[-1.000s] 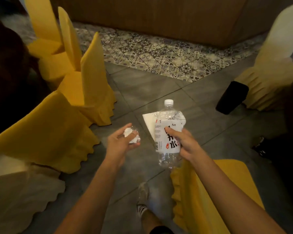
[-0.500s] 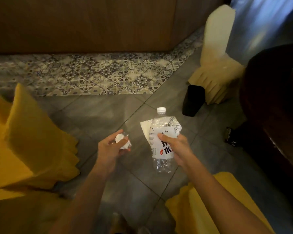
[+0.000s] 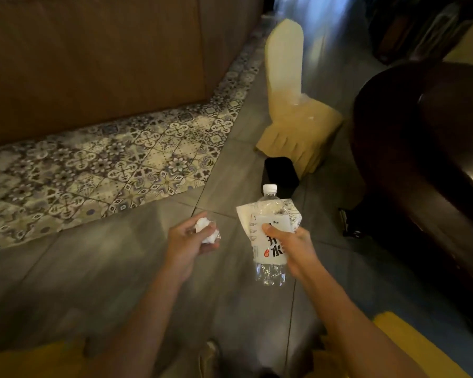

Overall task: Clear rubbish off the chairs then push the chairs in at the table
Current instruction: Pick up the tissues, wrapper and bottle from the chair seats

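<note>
My left hand (image 3: 187,240) is closed around a crumpled white tissue (image 3: 206,232) at centre frame. My right hand (image 3: 290,245) grips a clear plastic water bottle (image 3: 269,236) with a white cap and white label, and a flat white wrapper (image 3: 292,214) is pinched behind the bottle. Straight ahead on the floor stands a small black bin (image 3: 280,174). A cream-covered chair (image 3: 292,105) stands behind the bin, beside the dark round table (image 3: 426,148) on the right. A yellow chair seat (image 3: 402,342) shows at the bottom right.
Grey floor tiles (image 3: 93,268) lie ahead, with a band of patterned tiles (image 3: 107,165) along a brown wall panel (image 3: 93,64). A dark shoe or table foot (image 3: 347,222) sits by the table's base. My own foot (image 3: 210,353) is at the bottom edge.
My view has swung right: the yellow chairs on the left have left the frame, and the black bin, cream chair and dark table are closer. Both hands keep their hold.
</note>
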Demonstrator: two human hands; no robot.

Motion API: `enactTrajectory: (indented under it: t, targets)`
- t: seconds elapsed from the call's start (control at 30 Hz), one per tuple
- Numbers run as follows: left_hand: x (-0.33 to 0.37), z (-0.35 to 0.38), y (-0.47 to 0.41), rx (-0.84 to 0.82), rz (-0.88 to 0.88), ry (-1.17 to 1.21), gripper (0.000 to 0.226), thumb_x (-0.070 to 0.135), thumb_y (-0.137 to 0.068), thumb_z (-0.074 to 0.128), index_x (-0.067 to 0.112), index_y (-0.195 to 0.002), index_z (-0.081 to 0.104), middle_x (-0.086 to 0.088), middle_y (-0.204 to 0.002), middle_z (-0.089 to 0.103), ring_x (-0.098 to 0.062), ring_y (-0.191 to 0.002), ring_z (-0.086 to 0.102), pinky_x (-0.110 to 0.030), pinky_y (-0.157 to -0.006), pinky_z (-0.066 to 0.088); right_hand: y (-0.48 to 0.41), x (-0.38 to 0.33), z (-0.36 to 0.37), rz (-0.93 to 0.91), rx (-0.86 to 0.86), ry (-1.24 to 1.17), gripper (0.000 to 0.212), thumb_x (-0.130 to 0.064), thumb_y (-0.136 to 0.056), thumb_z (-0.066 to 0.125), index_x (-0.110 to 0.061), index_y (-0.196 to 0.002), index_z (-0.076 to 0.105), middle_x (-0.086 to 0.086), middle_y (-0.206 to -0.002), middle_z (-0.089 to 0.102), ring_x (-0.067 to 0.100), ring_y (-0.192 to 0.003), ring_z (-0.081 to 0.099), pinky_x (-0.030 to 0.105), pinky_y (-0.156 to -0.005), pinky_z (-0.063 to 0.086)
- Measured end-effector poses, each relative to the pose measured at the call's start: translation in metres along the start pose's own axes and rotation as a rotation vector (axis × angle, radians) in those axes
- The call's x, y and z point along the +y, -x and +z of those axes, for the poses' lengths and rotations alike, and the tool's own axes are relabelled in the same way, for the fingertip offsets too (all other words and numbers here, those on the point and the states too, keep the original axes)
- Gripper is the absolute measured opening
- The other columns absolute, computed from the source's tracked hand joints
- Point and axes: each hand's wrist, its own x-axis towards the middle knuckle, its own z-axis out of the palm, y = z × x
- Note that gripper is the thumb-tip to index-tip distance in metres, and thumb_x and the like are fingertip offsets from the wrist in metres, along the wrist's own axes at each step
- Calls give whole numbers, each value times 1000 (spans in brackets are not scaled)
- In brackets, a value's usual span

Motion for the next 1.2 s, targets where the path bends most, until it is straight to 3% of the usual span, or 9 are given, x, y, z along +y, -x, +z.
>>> enactTrajectory:
  t: [0.07, 0.2, 0.4, 0.47, 0.57, 0.77, 0.97, 1.2]
  targets:
    - [19, 6, -40, -31, -20, -27, 33, 3, -77, 82, 25, -100, 78, -13, -97, 77, -25, -80, 76, -28, -55, 60, -24, -14, 15, -3, 24, -5, 33, -9, -75, 86, -6, -104, 72, 18, -99, 78, 38, -89, 76, 56, -74, 61]
    - [47, 25, -116, -106, -42, -45, 30, 4, -77, 82, 28, -94, 80, -17, -102, 76, -30, -85, 75, -29, -56, 60, -83, -41, 36, -1, 72, -40, 33, -8, -76, 84, -6, -106, 71, 17, -98, 78, 35, -88, 76, 49, -70, 63]
    - [76, 74, -241, -169, -43, -110, 37, 3, -79, 79, 20, -111, 76, -16, -107, 74, -26, -83, 76, -29, -57, 60, -199, -92, 54, 0, 51, -39, 53, -22, -64, 87, -7, -111, 70, 15, -101, 78, 32, -91, 76, 44, -70, 62]
    - [89, 95, -286, -175, -45, -126, 37, 2, -79, 79, 18, -113, 75, -16, -108, 74, -25, -82, 76, -28, -57, 60, -246, -113, 55, 3, 52, -69, 46, -18, -72, 86, -6, -113, 70, 16, -103, 78, 34, -93, 76, 47, -73, 62]
    - [114, 127, -348, -186, -57, -163, 37, 3, -79, 80, 18, -113, 76, -16, -108, 74, -24, -82, 76, -29, -58, 61, -311, -151, 56, 20, 66, -100, 37, -13, -78, 83, -7, -112, 71, 17, -102, 78, 33, -91, 76, 41, -66, 62]
    - [170, 189, -460, -225, -75, -172, 35, 9, -73, 83, 26, -103, 79, -16, -107, 75, -32, -88, 75, -31, -60, 62, -412, -231, 57, 22, 120, -124, 40, -14, -78, 83, -6, -114, 68, 18, -102, 77, 34, -92, 76, 41, -67, 61]
    - [200, 250, -578, -292, -110, -209, 37, 5, -80, 79, 21, -112, 76, -18, -107, 74, -29, -81, 75, -31, -58, 61, -507, -283, 52, 16, 221, -176, 44, -18, -72, 84, -1, -110, 67, 22, -98, 77, 36, -88, 76, 41, -63, 63]
    - [230, 326, -726, -418, -144, -311, 41, 6, -81, 79, 20, -119, 72, -13, -105, 74, -23, -75, 74, -31, -57, 63, -631, -328, 49, 20, 398, -266, 29, -10, -83, 78, 1, -107, 67, 21, -89, 77, 32, -74, 77, 36, -55, 60]
